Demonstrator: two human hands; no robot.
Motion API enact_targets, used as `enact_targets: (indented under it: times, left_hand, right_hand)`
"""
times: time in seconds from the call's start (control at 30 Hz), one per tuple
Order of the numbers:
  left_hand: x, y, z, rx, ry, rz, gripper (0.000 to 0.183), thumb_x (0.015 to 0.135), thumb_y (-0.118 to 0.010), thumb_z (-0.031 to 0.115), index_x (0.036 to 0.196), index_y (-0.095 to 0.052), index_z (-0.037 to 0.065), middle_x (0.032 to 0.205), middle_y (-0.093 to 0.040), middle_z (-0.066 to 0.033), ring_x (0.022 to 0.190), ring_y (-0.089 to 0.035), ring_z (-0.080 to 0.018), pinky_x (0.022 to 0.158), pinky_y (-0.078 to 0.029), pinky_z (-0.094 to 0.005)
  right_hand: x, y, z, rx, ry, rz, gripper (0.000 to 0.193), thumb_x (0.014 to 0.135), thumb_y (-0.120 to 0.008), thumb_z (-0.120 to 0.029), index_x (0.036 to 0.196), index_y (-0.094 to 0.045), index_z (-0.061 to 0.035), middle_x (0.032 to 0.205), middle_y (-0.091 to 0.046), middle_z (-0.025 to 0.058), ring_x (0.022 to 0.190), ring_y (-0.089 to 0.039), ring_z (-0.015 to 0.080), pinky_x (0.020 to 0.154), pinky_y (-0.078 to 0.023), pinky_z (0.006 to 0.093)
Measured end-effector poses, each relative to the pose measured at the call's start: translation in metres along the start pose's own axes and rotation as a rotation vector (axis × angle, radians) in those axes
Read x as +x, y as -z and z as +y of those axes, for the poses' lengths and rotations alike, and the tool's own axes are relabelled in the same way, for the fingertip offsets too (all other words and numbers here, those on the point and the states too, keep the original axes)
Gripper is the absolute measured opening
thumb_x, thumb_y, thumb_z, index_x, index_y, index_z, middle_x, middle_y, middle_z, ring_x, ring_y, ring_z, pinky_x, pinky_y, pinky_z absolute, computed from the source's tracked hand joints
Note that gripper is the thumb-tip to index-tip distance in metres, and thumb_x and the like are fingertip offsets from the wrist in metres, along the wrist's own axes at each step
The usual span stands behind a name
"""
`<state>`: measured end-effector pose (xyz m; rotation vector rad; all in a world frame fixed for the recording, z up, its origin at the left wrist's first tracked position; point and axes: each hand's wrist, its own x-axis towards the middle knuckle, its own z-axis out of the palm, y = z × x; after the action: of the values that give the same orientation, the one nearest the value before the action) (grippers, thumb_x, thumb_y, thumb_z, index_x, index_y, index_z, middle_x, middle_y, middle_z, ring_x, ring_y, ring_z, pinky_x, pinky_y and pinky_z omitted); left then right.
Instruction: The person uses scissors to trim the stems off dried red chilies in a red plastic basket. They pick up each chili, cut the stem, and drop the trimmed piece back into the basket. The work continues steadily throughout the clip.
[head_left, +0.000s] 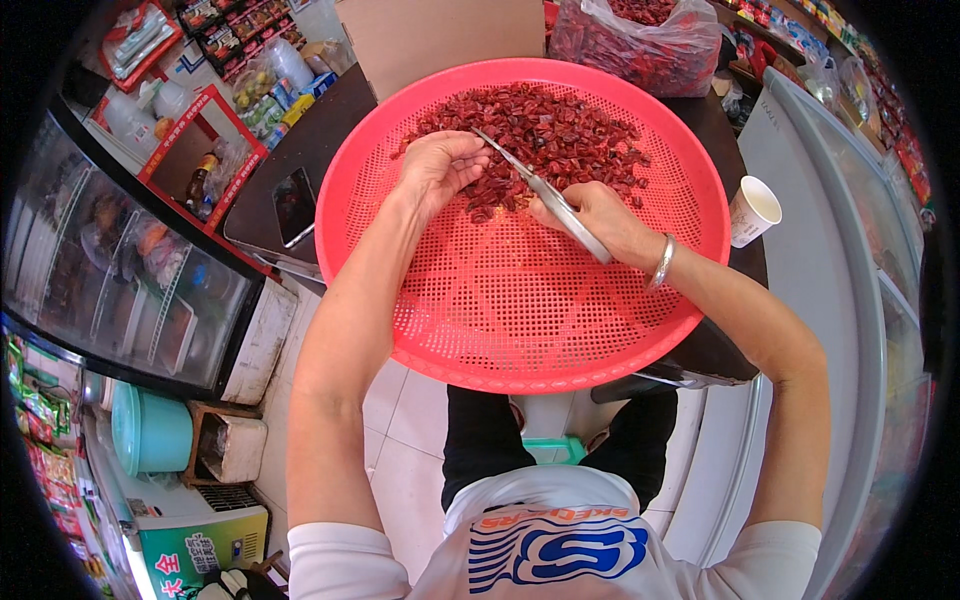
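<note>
My right hand (615, 222) is wrapped round the handles of a pair of metal scissors (553, 200), whose blades point away and to the left. My left hand (445, 168) is pinched beside the blade tips; whatever lies between its fingertips is too small to make out. Under both hands is a wide, round pink plastic basket (520, 350) with a perforated bottom. Cut pieces of dried red chili (560, 125) are heaped across its far half, and a few lie scattered nearer.
A clear plastic bag of red chilies (640, 50) stands behind the basket, next to a cardboard box (440, 40). A white paper cup (755, 210) sits at right, a phone (294, 207) at left on the dark table (255, 225). A glass-fronted fridge (130, 260) and a chest freezer (810, 260) flank me.
</note>
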<state>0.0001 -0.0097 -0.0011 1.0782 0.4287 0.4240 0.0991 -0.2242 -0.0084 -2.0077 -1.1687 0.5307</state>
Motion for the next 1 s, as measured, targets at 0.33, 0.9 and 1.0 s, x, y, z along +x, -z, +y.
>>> enact_targets:
  times: [0.33,0.9,1.0]
  left_hand:
    - [0.0,-0.001,-0.003,0.019,0.019,0.011,0.009,0.082,-0.061,0.0,0.091,-0.059,-0.002,0.081,-0.065,-0.0111,0.071,-0.063,-0.0177,0.061,-0.054,-0.0275]
    - [0.009,0.007,-0.007,0.004,0.091,-0.012,0.009,0.084,-0.06,0.001,0.092,-0.059,-0.002,0.082,-0.066,-0.0123,0.07,-0.064,-0.0182,0.061,-0.054,-0.0272]
    - [0.011,0.011,-0.007,0.001,0.111,-0.018,0.009,0.084,-0.06,0.001,0.092,-0.059,-0.002,0.081,-0.066,-0.0124,0.07,-0.064,-0.0182,0.061,-0.054,-0.0275]
  right_hand:
    - [0.002,0.004,0.004,-0.042,0.022,-0.085,0.064,0.082,-0.059,-0.058,0.063,-0.06,0.0028,0.051,-0.045,0.0011,0.049,-0.044,0.0107,0.045,-0.034,0.0318]
    - [0.004,-0.003,0.012,-0.028,0.034,-0.09,0.076,0.08,-0.05,-0.068,0.048,-0.051,0.0003,0.042,-0.043,0.0062,0.04,-0.046,0.0164,0.045,-0.039,0.0345]
    - [0.004,-0.003,0.01,-0.035,0.044,-0.088,0.076,0.081,-0.05,-0.068,0.048,-0.051,0.0009,0.042,-0.043,0.0065,0.04,-0.046,0.0163,0.044,-0.039,0.0348]
